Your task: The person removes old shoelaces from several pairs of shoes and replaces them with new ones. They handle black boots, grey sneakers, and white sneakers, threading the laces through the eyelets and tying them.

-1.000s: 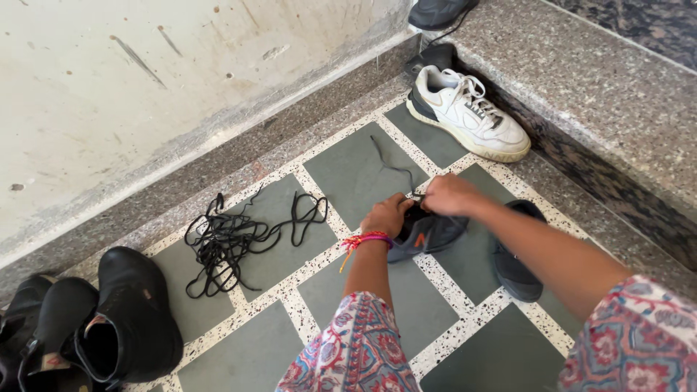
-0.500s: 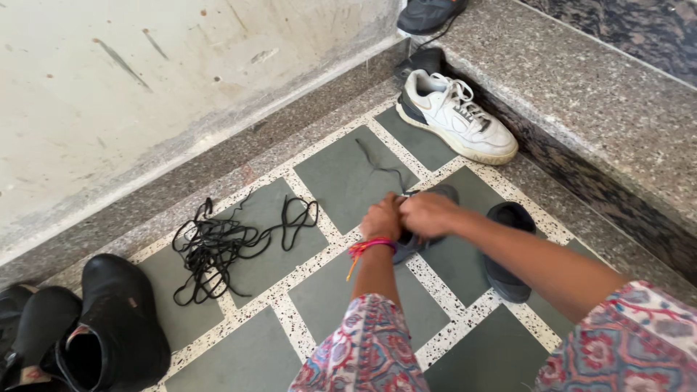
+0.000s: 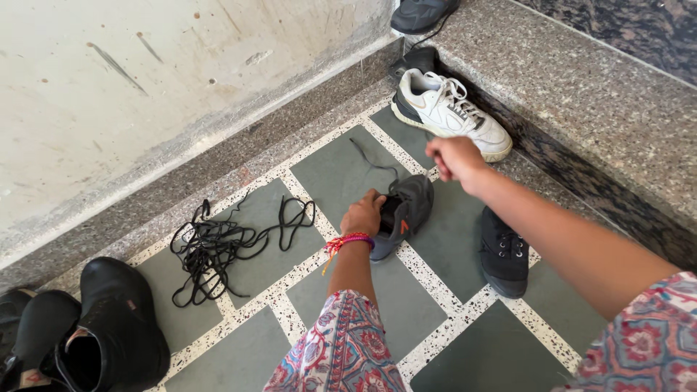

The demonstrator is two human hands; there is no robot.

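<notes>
From the head view, the left hand [image 3: 365,213] is gripping the grey shoe [image 3: 406,214] on the floor tiles [image 3: 334,170]; the right hand [image 3: 451,157], which half a second ago was touching that shoe, is now lifting away above it, fingers pinched shut, apparently drawing the dark lace [image 3: 372,161] taut. The lacing seems to be advancing; the white sneaker [image 3: 446,111] is lying beyond the grey shoe, the tangled laces [image 3: 218,247] to its left.
</notes>
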